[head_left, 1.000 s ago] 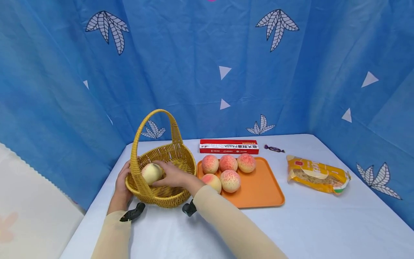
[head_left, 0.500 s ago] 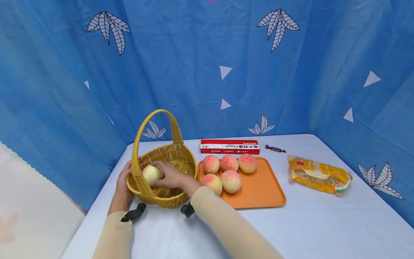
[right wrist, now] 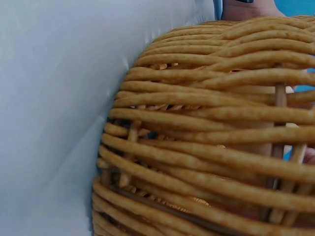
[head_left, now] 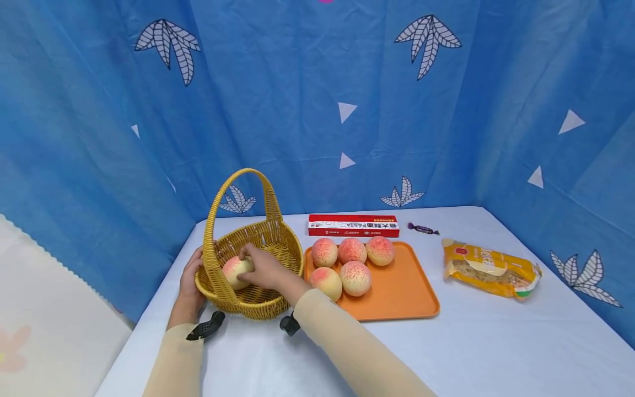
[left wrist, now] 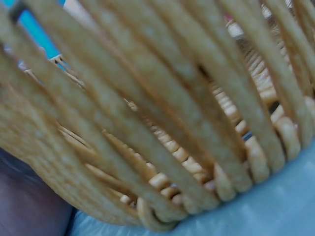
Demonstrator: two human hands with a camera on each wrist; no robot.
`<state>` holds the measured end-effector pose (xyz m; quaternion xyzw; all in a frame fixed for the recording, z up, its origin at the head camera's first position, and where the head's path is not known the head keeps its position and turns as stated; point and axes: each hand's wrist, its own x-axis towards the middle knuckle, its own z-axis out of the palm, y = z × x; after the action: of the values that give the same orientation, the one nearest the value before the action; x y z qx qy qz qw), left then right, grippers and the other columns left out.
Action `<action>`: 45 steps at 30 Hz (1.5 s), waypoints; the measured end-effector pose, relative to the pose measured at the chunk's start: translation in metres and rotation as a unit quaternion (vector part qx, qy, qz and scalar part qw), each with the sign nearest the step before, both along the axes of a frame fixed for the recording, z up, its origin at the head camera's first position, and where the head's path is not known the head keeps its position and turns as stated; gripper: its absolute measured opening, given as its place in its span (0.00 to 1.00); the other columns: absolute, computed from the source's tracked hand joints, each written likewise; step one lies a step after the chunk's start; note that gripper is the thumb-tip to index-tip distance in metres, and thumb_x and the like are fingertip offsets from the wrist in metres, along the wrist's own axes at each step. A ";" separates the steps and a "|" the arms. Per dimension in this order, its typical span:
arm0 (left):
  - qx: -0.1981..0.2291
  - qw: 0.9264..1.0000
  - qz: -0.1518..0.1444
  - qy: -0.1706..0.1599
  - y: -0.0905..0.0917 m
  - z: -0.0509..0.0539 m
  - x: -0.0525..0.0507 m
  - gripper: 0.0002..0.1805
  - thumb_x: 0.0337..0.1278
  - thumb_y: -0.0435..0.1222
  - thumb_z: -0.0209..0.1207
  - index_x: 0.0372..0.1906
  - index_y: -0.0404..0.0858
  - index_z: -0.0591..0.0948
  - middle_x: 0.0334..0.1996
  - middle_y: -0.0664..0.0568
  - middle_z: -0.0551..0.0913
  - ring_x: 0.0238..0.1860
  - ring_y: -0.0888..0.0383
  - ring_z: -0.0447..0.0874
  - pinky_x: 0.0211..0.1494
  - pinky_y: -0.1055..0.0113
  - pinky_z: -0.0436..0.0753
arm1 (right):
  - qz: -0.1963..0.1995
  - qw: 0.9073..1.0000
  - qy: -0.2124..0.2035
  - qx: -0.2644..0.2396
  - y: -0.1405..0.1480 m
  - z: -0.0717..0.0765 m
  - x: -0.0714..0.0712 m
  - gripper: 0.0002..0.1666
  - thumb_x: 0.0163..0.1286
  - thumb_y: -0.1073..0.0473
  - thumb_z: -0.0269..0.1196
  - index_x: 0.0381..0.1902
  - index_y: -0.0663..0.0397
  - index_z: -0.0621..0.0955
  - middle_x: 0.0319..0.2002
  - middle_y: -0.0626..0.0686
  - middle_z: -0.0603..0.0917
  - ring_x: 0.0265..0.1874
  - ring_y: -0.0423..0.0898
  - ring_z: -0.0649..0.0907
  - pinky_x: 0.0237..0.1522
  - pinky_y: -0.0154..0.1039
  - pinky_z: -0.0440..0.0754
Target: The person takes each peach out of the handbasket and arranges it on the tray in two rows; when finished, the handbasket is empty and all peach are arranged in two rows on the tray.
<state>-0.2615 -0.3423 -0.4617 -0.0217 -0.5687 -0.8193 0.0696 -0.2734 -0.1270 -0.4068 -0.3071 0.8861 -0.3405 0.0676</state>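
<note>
A yellow woven basket (head_left: pixel 248 309) with a tall arched handle stands at the left of the table. Against its left side, my left hand (head_left: pixel 189 284) holds the rim; some of its fingers are hidden behind the handle. My right hand (head_left: pixel 265 269) reaches inside over the near right rim. Its thumb and bent fingers touch the right side of a pale peach (head_left: pixel 236 271) with a pink blush, low in the basket beside the handle's base. Weave fills both wrist views, with the basket wall (left wrist: pixel 162 98) close to the left camera and the basket side (right wrist: pixel 206 108) close to the right.
Right of the basket lies an orange tray (head_left: pixel 397 292) bearing several peaches (head_left: pixel 356 278). Behind it is a red pasta box (head_left: pixel 354 225), with a purple-wrapped candy (head_left: pixel 423 228) beside it. A yellow pasta bag (head_left: pixel 491 268) lies farther right. Blue curtains (head_left: pixel 297 110) surround the table.
The peach in the basket has turned and sunk slightly, showing more of its pink side. My right hand's fingers have shifted up and back on it. My left hand stays at the rim.
</note>
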 end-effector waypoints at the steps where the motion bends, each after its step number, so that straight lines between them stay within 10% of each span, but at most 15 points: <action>1: 0.000 1.000 0.000 0.000 0.000 0.000 0.000 0.27 0.73 0.29 0.33 0.68 0.48 0.70 0.60 0.61 0.74 0.52 0.65 0.72 0.49 0.77 0.77 | -0.002 1.000 0.001 0.002 0.000 0.000 0.000 0.20 0.68 0.51 0.67 0.52 0.42 0.71 0.55 0.49 0.81 0.46 0.40 0.80 0.42 0.31 0.78; 21: -0.005 1.000 0.003 -0.005 0.002 0.001 0.001 0.26 0.74 0.29 0.34 0.63 0.54 0.74 0.57 0.61 0.75 0.50 0.64 0.73 0.48 0.77 0.77 | -0.001 0.998 0.021 0.067 -0.002 -0.001 0.000 0.41 0.64 0.45 0.69 0.73 0.41 0.68 0.66 0.50 0.74 0.60 0.43 0.78 0.61 0.38 0.77; 45: -0.001 1.000 0.001 -0.021 0.002 0.005 0.004 0.26 0.74 0.30 0.35 0.62 0.55 0.75 0.58 0.62 0.75 0.53 0.63 0.72 0.49 0.77 0.77 | 0.025 0.999 0.008 0.023 0.000 -0.003 0.002 0.33 0.54 0.45 0.76 0.56 0.40 0.75 0.46 0.41 0.81 0.39 0.35 0.78 0.42 0.29 0.78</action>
<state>-0.2577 -0.3407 -0.4569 -0.0037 -0.5706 -0.8191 0.0588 -0.2718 -0.1274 -0.4095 -0.3307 0.8862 -0.3155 0.0761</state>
